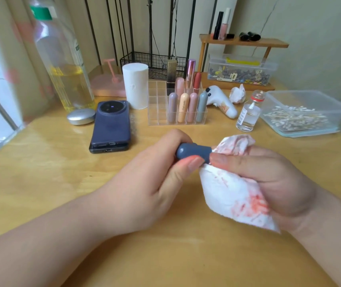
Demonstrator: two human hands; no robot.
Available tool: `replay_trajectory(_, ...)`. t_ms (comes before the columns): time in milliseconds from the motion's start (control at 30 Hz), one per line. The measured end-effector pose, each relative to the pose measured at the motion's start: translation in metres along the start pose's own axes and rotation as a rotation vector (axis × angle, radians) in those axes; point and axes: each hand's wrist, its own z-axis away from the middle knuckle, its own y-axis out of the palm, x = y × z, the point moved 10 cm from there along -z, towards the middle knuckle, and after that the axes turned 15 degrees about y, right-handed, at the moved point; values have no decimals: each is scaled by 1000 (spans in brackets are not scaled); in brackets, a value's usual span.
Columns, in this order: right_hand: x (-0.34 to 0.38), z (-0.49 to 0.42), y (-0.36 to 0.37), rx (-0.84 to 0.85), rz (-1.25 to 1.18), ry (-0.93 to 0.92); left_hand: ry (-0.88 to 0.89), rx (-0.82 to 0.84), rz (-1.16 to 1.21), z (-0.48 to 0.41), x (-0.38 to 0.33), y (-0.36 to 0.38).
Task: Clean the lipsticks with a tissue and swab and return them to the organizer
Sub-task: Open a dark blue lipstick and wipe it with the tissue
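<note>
- Table [41,172]: light wood with a glossy top; it carries every item below.
- Organizer [157,104]: clear and gridded, at far centre.
- Tissue roll [135,85]: upright, just left of the organizer.
- Phones [111,125]: two, stacked, near-left of the roll.
- Silver case [80,116]: round, just left of the phones.
- Bottle [66,75]: tall and clear, holding yellow liquid, beyond the case.
- Pink stand [107,83]: far left, behind the roll.
- Wire basket [144,59]: black, at the far edge.
- White device [222,102]: lying down, right of the organizer.
- Crumpled tissue [237,94]: just beyond the device.
- Vial [248,114]: upright, holding clear liquid.
- Swab box [293,92]: clear, at the right.
- Shelf [273,42]: wooden, at far right.
</note>
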Motion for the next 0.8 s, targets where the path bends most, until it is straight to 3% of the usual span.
replay_trajectory(67,3,0,-1,23,-42,-14,103,20,-162,-1,-7,-8)
replay_trajectory(133,13,4,-2,-26,84,-116,65,-10,-75,-2,-1,-9)
replay_trajectory(233,24,13,-7,-209,503,-264,-316,-59,541,5,28,13)
replay_trajectory(300,26,16,-1,-265,730,-323,-576,13,868,17,33,39)
replay_trajectory(367,28,18,4,-305,853,-339,-697,20,1029,23,29,51)
replay_trajectory(433,24,14,-1,-297,797,-285,-686,-54,1053,20,27,50)
replay_trajectory(533,11,5,-15,-210,482,-128,-504,-118,812,14,30,36)
replay_trajectory(667,-11,-4,-7,40,2,116,-27,43,-161,-2,8,-2)
replay_trajectory(733,-10,-5,-9,37,-105,127,27,73,-312,-3,5,-6)
replay_trajectory(800,-5,-3,-15,-35,-14,63,-22,59,-229,0,10,-1)
